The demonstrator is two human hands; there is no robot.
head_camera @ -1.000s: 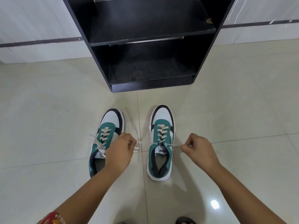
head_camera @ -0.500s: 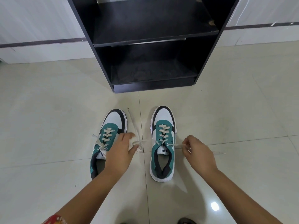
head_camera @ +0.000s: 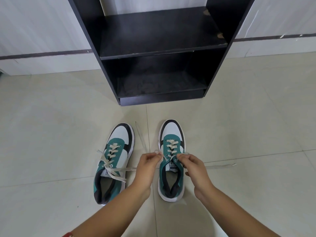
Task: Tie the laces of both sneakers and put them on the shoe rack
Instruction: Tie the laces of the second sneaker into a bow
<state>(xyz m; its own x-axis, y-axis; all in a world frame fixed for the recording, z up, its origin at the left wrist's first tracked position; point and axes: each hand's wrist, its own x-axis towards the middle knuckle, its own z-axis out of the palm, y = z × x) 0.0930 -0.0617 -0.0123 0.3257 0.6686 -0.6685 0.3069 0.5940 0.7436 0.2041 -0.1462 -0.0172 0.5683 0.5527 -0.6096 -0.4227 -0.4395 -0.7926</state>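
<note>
Two green, white and black sneakers stand side by side on the tiled floor, toes toward the rack. The left sneaker point(head_camera: 116, 158) has loose cream laces lying across its tongue. Over the right sneaker point(head_camera: 172, 147), my left hand point(head_camera: 148, 166) pinches one lace end at the shoe's left side. My right hand point(head_camera: 193, 168) pinches the other lace end above the tongue. The two hands are close together. A free lace tail point(head_camera: 220, 166) trails on the floor to the right. The black shoe rack point(head_camera: 159, 55) stands just beyond the sneakers, its two visible shelves bare.
White wall panels with a dark stripe point(head_camera: 42, 54) run behind the rack. Pale floor tiles point(head_camera: 51, 125) spread to both sides of the sneakers. A red bracelet point(head_camera: 68, 234) shows at my left wrist.
Both hands have drawn inward from either side of the right sneaker and now meet over its tongue, bringing the lace ends together. The view has tilted slightly, so the rack shows more.
</note>
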